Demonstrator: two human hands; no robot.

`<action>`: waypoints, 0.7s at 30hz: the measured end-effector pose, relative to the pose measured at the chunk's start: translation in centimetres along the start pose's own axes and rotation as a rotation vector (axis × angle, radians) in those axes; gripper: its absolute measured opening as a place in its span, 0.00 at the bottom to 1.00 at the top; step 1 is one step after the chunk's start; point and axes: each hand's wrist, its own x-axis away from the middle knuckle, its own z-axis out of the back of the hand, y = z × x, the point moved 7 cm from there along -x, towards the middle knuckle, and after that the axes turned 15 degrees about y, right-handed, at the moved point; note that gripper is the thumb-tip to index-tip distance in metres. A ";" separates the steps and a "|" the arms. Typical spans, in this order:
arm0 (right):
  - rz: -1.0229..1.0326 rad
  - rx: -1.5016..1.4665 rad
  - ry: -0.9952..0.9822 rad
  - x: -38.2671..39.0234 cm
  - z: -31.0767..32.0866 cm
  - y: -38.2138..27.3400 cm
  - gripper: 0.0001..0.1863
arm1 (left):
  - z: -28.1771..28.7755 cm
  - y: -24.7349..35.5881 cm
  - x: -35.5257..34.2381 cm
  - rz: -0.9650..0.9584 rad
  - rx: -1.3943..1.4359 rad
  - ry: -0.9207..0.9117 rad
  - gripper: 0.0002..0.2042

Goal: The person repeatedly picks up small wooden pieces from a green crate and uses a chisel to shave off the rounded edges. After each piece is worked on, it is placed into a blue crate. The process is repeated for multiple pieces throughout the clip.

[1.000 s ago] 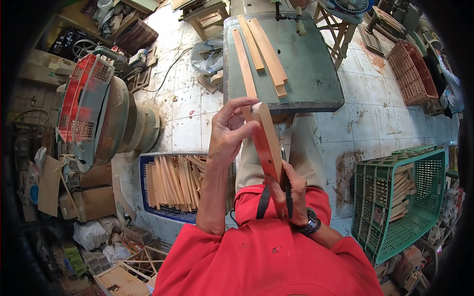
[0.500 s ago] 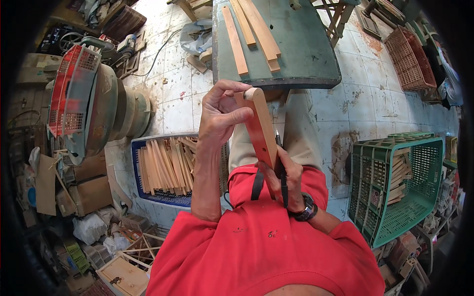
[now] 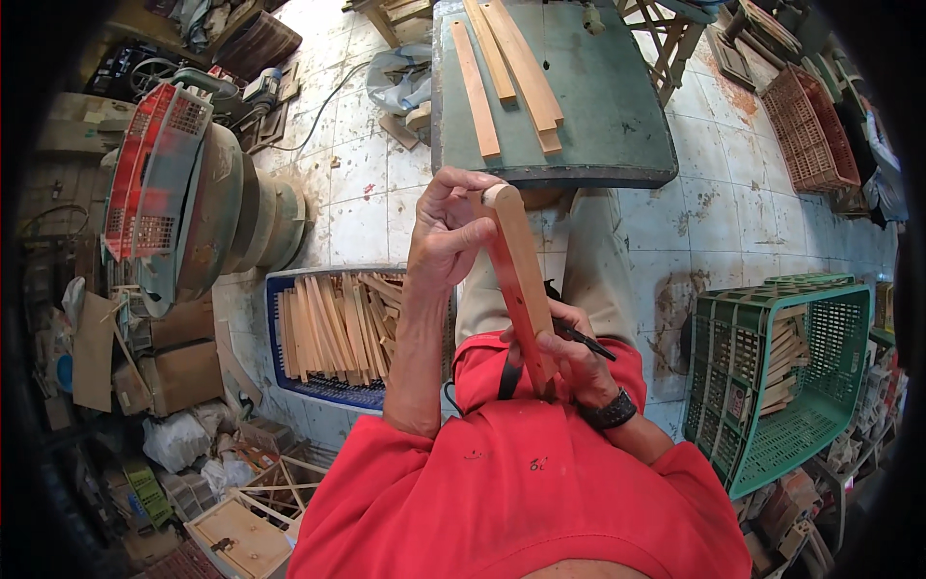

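Note:
An upright wooden bar (image 3: pixel 526 275) with a rounded upper end and a hole in its side is held over my lap. My left hand (image 3: pixel 451 224) is closed on its top end, thumb and fingers against it. My right hand (image 3: pixel 577 362) grips its lower part and also holds a slim black tool (image 3: pixel 588 344), like a pen, now pointing sideways to the right. Beyond the bar, several loose strips (image 3: pixel 521 72) lie on the green worktable (image 3: pixel 623 125), whose near edge is just above my left hand.
A blue crate of strips (image 3: pixel 338 338) stands at lower left, a green crate with strips (image 3: pixel 762 381) at right, a red crate (image 3: pixel 801 121) at upper right. Left is a large machine with red mesh (image 3: pixel 154 174). Wooden stools, bags and clutter line the sides.
The black tool in my right hand has swung from upright to slanting out to the right, and my right fingers have shifted on the bar. My left hand still holds the top end.

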 end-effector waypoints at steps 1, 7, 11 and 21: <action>-0.001 -0.012 -0.005 0.1 -0.2 -0.2 0.27 | 0.0 0.0 0.1 -0.001 0.010 -0.001 0.20; 0.041 0.096 0.035 0.2 -0.2 -0.5 0.28 | -0.2 0.0 0.1 -0.001 0.016 -0.028 0.20; 0.085 0.141 0.032 0.1 -0.3 -0.4 0.28 | 0.3 -0.2 0.3 0.026 0.076 -0.082 0.20; 0.183 0.265 0.100 0.7 -0.4 0.0 0.27 | -1.3 0.0 0.7 0.025 0.208 -0.097 0.24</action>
